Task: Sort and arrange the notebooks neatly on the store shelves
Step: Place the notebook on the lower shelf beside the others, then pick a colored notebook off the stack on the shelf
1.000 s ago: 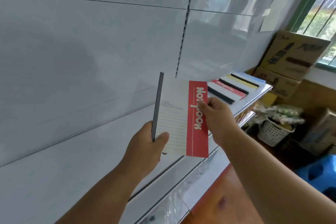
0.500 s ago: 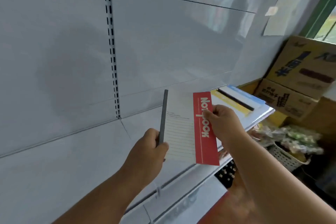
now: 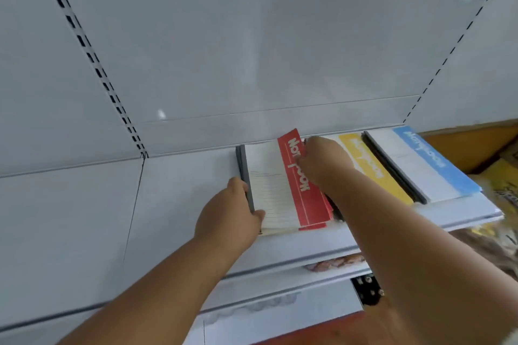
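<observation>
The red notebook (image 3: 288,187) lies flat on the shelf (image 3: 182,193), its far end against the back edge and its near end short of the front edge, on top of at least one more red-edged book whose corner peeks out beneath. To its right a yellow notebook (image 3: 370,165) and a blue notebook (image 3: 426,159) lie in the same row, the blue one nearest the shelf's right end.

The left hand (image 3: 232,216) grips the dark spine along the notebook's left edge, thumb over the near corner of the cover. The right hand (image 3: 322,162) rests on the red band near the far end; its fingers look curled down onto the cover, though blur hides whether they pinch the edge or only press.

The notebook looks light and thin, with a soft cover that would bend if lifted by one corner. The bound spine is the stiffest part, so it is best held there and steadied flat from the opposite edge. The glossy covers probably slide easily over each other, so squaring the stack calls for gentle pushes against the edges.
</observation>
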